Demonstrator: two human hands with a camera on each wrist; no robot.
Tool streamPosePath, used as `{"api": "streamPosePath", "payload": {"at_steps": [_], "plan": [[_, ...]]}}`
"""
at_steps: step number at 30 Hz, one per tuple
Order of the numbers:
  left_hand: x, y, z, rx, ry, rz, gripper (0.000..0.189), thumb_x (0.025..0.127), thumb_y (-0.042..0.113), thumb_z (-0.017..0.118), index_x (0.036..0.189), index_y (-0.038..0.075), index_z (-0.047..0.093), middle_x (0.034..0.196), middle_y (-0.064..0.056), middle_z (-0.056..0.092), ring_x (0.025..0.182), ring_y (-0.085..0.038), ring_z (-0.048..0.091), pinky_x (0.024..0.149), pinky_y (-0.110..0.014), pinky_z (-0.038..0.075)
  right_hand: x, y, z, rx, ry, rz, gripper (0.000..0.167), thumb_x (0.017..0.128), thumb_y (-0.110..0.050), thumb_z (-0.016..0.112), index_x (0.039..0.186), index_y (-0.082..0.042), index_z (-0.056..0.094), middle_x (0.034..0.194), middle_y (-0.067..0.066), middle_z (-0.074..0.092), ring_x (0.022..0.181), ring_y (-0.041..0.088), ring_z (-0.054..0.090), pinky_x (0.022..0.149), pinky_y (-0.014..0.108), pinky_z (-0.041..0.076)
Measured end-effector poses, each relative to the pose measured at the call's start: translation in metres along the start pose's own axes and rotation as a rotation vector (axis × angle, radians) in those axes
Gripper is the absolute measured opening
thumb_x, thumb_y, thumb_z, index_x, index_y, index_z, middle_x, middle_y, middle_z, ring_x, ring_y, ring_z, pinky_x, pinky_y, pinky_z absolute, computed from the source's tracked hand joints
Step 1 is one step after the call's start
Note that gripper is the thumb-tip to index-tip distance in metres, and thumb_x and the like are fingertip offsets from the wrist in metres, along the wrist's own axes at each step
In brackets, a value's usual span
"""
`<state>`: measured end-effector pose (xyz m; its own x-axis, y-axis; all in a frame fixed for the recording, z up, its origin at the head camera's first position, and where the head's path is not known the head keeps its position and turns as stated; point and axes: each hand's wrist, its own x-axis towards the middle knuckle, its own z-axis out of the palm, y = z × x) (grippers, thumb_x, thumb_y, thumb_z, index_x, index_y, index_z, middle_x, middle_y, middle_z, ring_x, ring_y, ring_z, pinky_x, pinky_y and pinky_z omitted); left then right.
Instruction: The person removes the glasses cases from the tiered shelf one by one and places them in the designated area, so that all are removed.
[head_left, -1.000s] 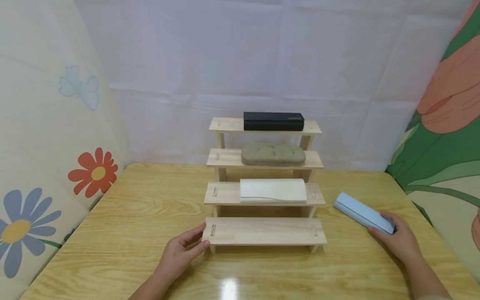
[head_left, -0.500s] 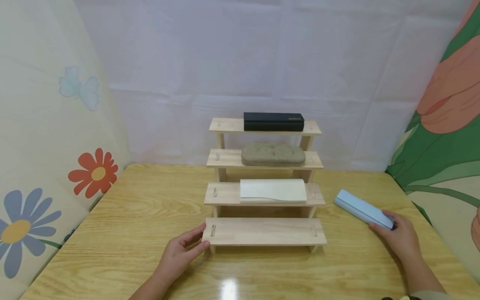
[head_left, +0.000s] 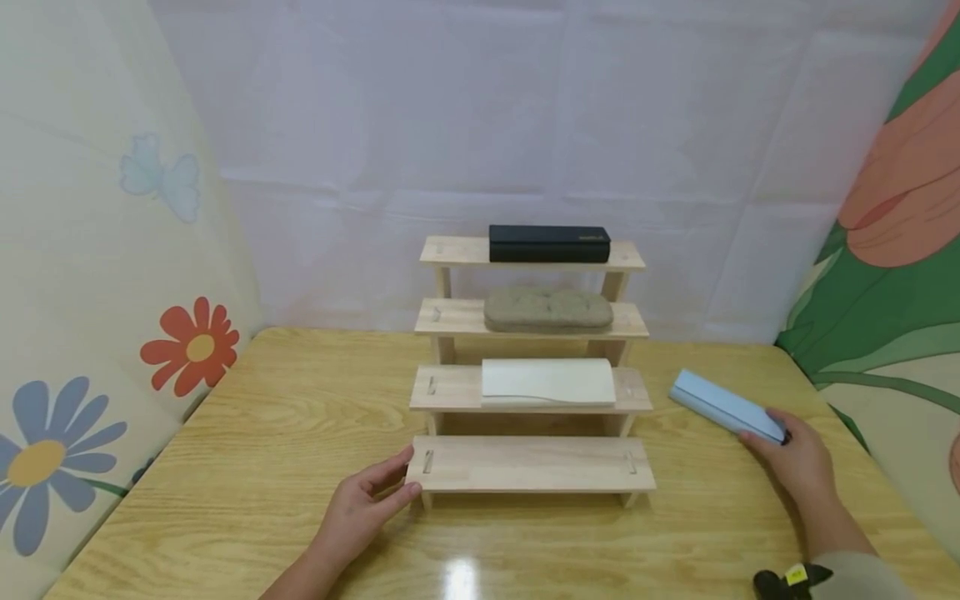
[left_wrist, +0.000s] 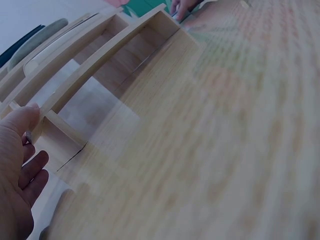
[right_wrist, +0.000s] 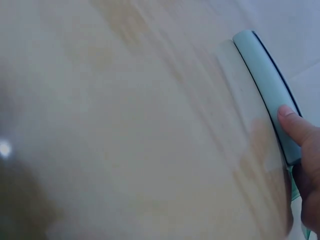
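A stepped wooden display stand [head_left: 531, 462] rises in tiers in the middle of the table. My left hand [head_left: 363, 506] holds the left end of its lowest shelf, thumb at the front corner and index finger at the back one. In the left wrist view, the other fingers of that hand [left_wrist: 15, 170] hang loose beside the stand's leg. To the right of the stand, my right hand [head_left: 797, 454] grips the near end of a light blue glasses case [head_left: 723, 406], thumb along its side. The right wrist view shows the case [right_wrist: 267, 82] low over its reflection; whether it touches the table cannot be told.
A black glasses case [head_left: 549, 244] lies on the top shelf, a grey-brown padded case [head_left: 547, 309] below it, and a white case [head_left: 547, 382] on the third shelf. A white cloth [head_left: 480, 125] hangs behind the table [head_left: 300, 400]; flowered cloths flank both sides.
My right hand has carried the light blue case a little away from me, and a dark wrist device has come into view at the sleeve. My left hand stays on the stand.
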<state>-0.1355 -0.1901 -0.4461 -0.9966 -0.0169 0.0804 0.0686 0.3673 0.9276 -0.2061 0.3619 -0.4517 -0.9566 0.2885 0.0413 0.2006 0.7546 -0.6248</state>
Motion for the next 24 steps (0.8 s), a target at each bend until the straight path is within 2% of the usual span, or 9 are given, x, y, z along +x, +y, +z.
{"api": "streamPosePath", "payload": {"at_steps": [9,18,24], "plan": [[0.001,-0.002,0.0,0.008,-0.009,-0.02,0.05,0.085,0.017,0.076,0.131,0.002,0.061,0.136,-0.013,0.06,0.12,-0.033,0.061,0.095,-0.032,0.055,0.01,-0.002,-0.001,-0.018,-0.025,-0.009,0.077,0.096,-0.042,0.061,0.146,0.01,0.032,0.146,0.041,0.03,0.133,0.057,0.031,0.11,0.066,0.029],[0.001,-0.003,0.0,0.001,-0.013,-0.004,0.05,0.084,0.015,0.077,0.13,0.001,0.061,0.136,-0.014,0.059,0.119,-0.034,0.062,0.094,-0.032,0.056,0.018,-0.002,-0.003,0.011,-0.081,0.023,0.081,0.097,-0.045,0.057,0.15,0.007,0.025,0.15,0.039,0.024,0.137,0.057,0.025,0.112,0.066,0.025],[0.0,-0.002,0.0,-0.003,-0.006,0.004,0.05,0.084,0.014,0.077,0.129,0.0,0.06,0.135,-0.016,0.059,0.119,-0.036,0.062,0.093,-0.032,0.056,0.02,-0.003,-0.003,0.021,-0.08,0.003,0.081,0.098,-0.044,0.057,0.149,0.009,0.024,0.149,0.041,0.024,0.136,0.057,0.025,0.112,0.066,0.025]]}}
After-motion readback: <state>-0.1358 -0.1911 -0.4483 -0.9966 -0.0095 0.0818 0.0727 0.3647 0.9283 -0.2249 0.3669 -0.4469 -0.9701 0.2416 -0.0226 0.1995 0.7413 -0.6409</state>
